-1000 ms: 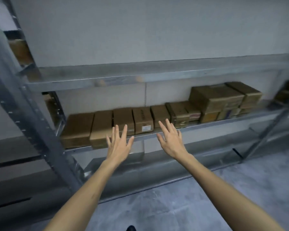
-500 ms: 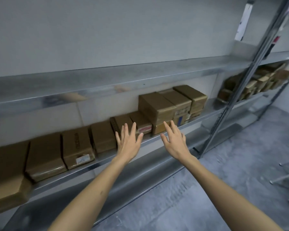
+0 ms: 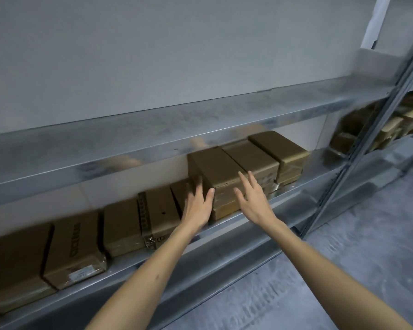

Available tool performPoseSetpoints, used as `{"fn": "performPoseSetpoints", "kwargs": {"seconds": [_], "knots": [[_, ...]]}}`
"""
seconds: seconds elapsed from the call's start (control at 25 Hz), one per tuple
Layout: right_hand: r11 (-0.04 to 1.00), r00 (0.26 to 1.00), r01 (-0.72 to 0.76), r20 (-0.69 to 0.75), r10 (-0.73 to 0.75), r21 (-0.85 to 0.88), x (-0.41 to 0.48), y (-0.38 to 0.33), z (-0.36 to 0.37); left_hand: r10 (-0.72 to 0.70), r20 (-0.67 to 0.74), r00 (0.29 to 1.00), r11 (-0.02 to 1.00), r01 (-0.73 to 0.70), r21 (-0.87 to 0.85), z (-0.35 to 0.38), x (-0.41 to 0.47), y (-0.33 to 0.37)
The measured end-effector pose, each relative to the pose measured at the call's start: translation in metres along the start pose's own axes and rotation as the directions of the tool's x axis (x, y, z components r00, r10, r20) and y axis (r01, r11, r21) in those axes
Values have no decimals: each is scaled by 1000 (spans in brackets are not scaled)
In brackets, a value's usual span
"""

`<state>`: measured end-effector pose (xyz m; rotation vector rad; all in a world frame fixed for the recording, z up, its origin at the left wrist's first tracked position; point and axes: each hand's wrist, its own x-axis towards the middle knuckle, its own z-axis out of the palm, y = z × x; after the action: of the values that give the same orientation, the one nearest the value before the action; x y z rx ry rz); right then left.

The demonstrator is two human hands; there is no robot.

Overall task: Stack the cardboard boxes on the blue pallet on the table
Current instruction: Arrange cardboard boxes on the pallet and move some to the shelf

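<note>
The left hand (image 3: 197, 206) is lying against the left side of a tall cardboard box (image 3: 215, 167), fingers straight, thumb at its near corner. The right hand (image 3: 255, 201) is reaching with fingers spread and relaxed just before the near face, grasping nothing. The box is sitting on a metal shelf (image 3: 320, 170), with flatter cardboard boxes (image 3: 74, 248) lining up to its left.
</note>
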<state>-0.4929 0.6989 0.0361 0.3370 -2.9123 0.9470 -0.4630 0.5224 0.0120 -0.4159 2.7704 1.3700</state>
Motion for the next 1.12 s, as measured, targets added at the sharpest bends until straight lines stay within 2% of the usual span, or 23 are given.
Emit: {"fn": "performPoseSetpoints", "kwargs": {"seconds": [0.12, 0.2, 0.36, 0.52, 0.64, 0.84, 1.0, 1.12], "knots": [[999, 998, 54, 36, -54, -1, 37, 24, -3, -118, -35, 992, 986, 112, -127, 22, 20, 20], [993, 992, 105, 78, -100, -61, 56, 40, -8, -189, -67, 980, 966, 174, -192, 37, 27, 30], [952, 960, 254, 164, -227, -168, 74, 63, -11, -287, -162, 944, 920, 225, -321, 59, 31, 33], [934, 937, 323, 188, -293, -155, 76, 78, -10, -420, -180, 890, 800, 269, -537, 79, 35, 44], [936, 934, 330, 187, -305, -121, 74, 78, -9, -480, -163, 862, 677, 246, -693, 87, 37, 45], [945, 934, 317, 199, -296, -81, 79, 77, -10, -559, -205, 803, 518, 146, -843, 97, 41, 49], [948, 942, 307, 170, -290, -81, 78, 73, -11, -586, -293, 755, 485, 37, -874, 94, 32, 49], [945, 936, 326, 137, -324, 8, 71, 66, -11, -569, -411, 712, 526, -69, -847, 76, 3, 37]]}}
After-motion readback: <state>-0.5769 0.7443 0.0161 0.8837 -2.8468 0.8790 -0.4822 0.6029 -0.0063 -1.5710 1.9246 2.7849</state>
